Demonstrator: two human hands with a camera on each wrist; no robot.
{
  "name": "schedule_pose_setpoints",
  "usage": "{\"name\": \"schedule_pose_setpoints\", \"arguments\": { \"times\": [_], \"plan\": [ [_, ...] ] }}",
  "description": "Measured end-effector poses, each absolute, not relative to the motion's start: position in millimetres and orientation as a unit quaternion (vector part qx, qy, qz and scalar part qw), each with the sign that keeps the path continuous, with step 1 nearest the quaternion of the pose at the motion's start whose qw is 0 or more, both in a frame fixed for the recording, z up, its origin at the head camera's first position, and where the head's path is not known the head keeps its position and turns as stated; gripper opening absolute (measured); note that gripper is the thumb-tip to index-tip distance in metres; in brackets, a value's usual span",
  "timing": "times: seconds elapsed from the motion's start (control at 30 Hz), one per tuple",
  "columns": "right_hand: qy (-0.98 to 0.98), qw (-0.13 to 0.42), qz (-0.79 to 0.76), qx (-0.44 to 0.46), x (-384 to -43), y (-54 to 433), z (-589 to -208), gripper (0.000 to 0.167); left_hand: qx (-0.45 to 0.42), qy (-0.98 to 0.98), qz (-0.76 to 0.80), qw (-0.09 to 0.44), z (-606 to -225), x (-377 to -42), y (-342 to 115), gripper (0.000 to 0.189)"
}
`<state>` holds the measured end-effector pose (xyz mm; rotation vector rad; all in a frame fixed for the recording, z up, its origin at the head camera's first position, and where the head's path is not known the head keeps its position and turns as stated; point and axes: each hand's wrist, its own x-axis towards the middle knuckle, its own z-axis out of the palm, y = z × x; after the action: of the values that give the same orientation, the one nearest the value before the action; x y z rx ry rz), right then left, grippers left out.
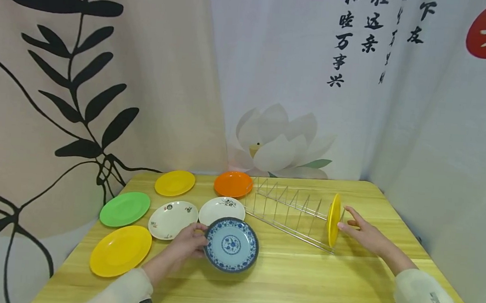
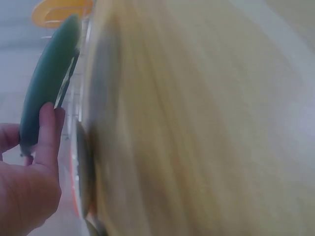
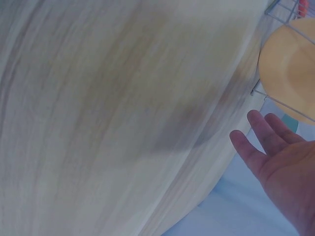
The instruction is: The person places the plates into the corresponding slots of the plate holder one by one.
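Note:
My left hand [image 1: 188, 243] grips the left rim of a blue-and-white patterned plate [image 1: 232, 245], held above the table. In the left wrist view this plate [image 2: 49, 81] appears edge-on, between the thumb and fingers. At the right stands a wire dish rack [image 1: 289, 231]; a yellow plate [image 1: 332, 220] is upright in its right end. My right hand [image 1: 362, 233] is beside that end, fingers extended. The right wrist view shows these fingers [image 3: 266, 132] spread below the yellow plate [image 3: 288, 64]; whether a fingertip touches plate or rack I cannot tell.
On the left of the wooden table [image 1: 283, 288] lie a large yellow plate [image 1: 121, 251], a green plate [image 1: 124, 209], a smaller yellow plate [image 1: 175, 183], two white patterned plates [image 1: 173, 220] and an orange plate [image 1: 233, 184]. Printed curtains [image 1: 168, 69] hang behind.

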<state>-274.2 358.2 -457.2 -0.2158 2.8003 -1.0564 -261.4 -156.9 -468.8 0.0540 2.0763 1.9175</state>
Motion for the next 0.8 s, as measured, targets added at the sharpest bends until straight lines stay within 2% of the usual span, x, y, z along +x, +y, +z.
{"name": "schedule_pose_setpoints", "arguments": {
  "times": [0.8],
  "plan": [
    [0.93,0.073,-0.353,-0.066,-274.7,357.9,-458.4,0.082,0.02,0.663,0.742,0.096,-417.2,-295.3,-100.1,0.039]
  ]
}}
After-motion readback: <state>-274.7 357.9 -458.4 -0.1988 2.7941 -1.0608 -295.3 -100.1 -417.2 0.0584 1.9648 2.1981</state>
